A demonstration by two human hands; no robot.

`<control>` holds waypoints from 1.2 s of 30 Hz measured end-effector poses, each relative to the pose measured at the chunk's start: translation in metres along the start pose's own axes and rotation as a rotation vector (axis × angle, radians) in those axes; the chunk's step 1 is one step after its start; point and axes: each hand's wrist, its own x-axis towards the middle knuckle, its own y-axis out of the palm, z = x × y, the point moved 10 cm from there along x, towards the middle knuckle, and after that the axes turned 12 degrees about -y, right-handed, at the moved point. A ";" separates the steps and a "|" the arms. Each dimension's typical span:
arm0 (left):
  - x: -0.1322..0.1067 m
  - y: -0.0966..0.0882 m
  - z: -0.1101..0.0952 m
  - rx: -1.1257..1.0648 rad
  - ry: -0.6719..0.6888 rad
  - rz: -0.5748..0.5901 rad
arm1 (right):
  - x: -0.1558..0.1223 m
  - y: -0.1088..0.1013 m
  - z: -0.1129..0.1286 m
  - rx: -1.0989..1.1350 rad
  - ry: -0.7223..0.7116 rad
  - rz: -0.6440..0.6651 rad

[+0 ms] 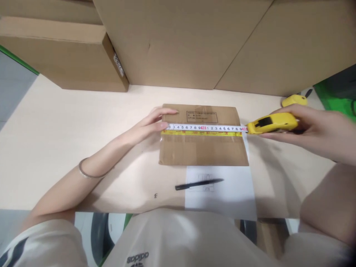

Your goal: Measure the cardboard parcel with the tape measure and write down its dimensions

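Note:
A small cardboard box lies flat on the table, with clear tape and a printed label panel on top. The blade of a yellow tape measure stretches across it from the left edge to just past the right edge. My right hand is closed around the tape measure's case, to the right of the box. At the left edge, my left hand pinches the blade's end with the thumb, and a finger rests on the box top. The very tip of the blade is hidden under the thumb.
A black pen lies on a white sheet of paper with a drawn sketch, partly under the box. Large cardboard boxes stand along the back, another box at the left. A yellow object with a black part sits at the back right.

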 end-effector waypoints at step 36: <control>-0.090 0.159 -0.096 1.408 0.774 -0.259 | 0.048 0.034 0.139 0.213 -0.691 0.375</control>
